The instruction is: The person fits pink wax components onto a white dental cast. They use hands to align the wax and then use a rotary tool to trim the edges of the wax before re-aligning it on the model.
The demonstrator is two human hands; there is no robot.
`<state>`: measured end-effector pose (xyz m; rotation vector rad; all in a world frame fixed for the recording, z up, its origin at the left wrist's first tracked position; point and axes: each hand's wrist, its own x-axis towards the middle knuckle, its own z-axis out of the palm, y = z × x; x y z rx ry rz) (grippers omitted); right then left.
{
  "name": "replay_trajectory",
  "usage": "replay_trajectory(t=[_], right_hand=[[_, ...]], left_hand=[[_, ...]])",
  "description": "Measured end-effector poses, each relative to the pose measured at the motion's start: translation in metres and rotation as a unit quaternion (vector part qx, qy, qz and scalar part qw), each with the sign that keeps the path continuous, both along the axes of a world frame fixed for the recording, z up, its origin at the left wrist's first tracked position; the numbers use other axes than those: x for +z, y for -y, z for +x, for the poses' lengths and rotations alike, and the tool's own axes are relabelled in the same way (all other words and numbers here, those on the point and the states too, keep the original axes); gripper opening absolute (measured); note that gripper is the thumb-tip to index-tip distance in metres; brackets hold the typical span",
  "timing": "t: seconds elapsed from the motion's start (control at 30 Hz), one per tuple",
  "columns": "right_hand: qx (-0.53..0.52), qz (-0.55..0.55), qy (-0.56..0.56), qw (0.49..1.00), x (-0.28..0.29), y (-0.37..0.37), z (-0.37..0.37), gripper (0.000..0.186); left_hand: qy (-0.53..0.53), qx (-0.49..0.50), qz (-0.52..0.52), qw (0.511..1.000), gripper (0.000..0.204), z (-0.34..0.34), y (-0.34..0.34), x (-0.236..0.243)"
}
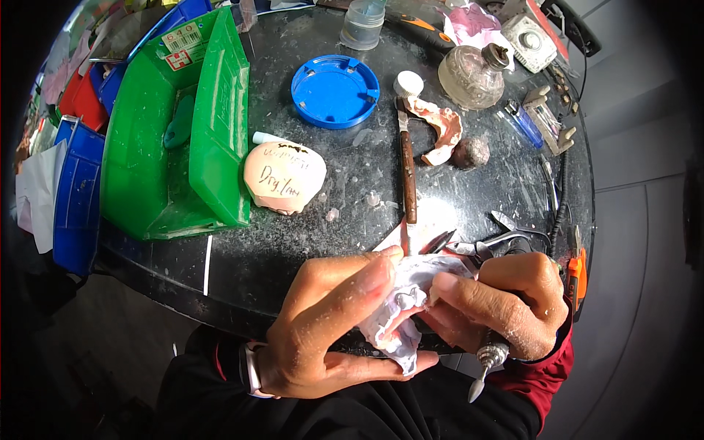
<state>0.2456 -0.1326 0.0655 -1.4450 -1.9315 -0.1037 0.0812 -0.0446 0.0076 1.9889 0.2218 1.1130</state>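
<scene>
The lavender-white moulded piece (408,297) looks lumpy, curved, ragged-edged.

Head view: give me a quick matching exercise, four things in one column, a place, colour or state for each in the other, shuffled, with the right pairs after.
Column one
1. pale moulded piece
2. pointed metal tool
3. round dish
4. brown-handled tool

Column two
A. jutting out below the right hand
B. just left of the curved pinkish cast
C. held between the left hand and the right
D. blue, on the dark table

Right pairs: 1-C; 2-A; 3-D; 4-B
</scene>
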Motion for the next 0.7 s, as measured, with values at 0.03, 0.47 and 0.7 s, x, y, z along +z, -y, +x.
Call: replay_trajectory(t=[0.03, 0.47, 0.7], right_hand=[[-0.003, 0.006, 0.002, 1.000, -0.0001, -0.0002, -0.0002, 0.036], [-0.031, 0.049, -0.009, 0.998, -0.0058, 0.0030, -0.0033, 0.035], [0.003, 0.057, -0.013, 0.998, -0.0085, 0.0007, 0.0007, 0.033]], left_hand=[[-0.009, -0.001, 0.011, 1.000, 0.131, 0.0000, -0.0004, 0.0019], [0.017, -0.029, -0.022, 0.999, 0.105, 0.0004, -0.0010, -0.0012], [0.039, -0.054, -0.056, 0.996, 0.100, -0.0012, -0.0006, -0.0028]])
